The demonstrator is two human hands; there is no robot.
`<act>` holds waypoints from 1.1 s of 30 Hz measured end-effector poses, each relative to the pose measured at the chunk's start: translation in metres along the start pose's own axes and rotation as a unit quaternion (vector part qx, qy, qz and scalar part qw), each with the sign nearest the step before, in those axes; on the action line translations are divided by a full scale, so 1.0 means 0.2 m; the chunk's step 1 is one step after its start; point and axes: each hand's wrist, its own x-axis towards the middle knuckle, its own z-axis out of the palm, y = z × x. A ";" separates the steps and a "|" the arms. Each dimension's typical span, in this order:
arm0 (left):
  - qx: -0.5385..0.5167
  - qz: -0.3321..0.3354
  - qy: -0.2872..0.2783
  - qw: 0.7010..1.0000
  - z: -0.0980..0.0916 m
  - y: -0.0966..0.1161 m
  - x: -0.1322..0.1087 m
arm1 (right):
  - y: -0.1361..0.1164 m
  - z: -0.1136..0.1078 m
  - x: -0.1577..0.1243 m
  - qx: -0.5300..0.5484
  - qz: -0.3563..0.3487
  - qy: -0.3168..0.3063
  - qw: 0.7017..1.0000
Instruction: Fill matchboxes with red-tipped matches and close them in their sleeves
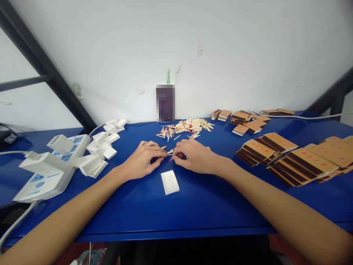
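My left hand (pixel 145 160) and my right hand (pixel 193 156) rest on the blue table (pixel 209 206), their fingertips meeting. Both hands are closed around a small bundle of red-tipped matches (pixel 168 152) held between them. Just in front of the hands lies an empty white matchbox tray (pixel 170 182). Behind the hands, near the wall, a loose pile of matches (pixel 186 127) is spread out.
Several white trays (pixel 100 149) are heaped at the left beside a white and blue power strip (pixel 48 169) with plugged adapters. Stacks of brown matchbox sleeves (pixel 289 156) cover the right side, with more sleeves (pixel 245 121) at the back. A dark object (pixel 165 103) leans against the wall.
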 end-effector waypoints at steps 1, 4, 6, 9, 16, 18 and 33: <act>-0.002 0.000 -0.001 1.000 0.00 0.00 0.00 | 0.01 -0.01 0.00 0.001 -0.007 0.008 1.000; -0.009 -0.001 -0.002 1.000 0.00 -0.01 0.00 | 0.03 -0.02 -0.01 -0.016 -0.015 0.019 1.000; -0.018 -0.004 -0.003 1.000 0.00 -0.01 0.00 | 0.04 -0.01 -0.01 -0.029 -0.016 0.011 0.999; -0.024 -0.008 -0.004 1.000 0.00 -0.01 0.00 | 0.03 0.02 0.00 -0.047 -0.014 0.002 0.999; 0.004 -0.016 0.008 1.000 0.00 -0.01 0.00 | 0.03 0.05 0.00 -0.084 -0.003 0.033 0.996; 0.011 -0.020 0.009 1.000 0.00 -0.01 0.00 | 0.05 0.03 0.00 -0.089 0.002 0.039 0.995; 0.026 -0.025 0.023 0.999 0.01 -0.01 0.01 | 0.12 -0.02 -0.01 -0.142 0.044 -0.015 0.989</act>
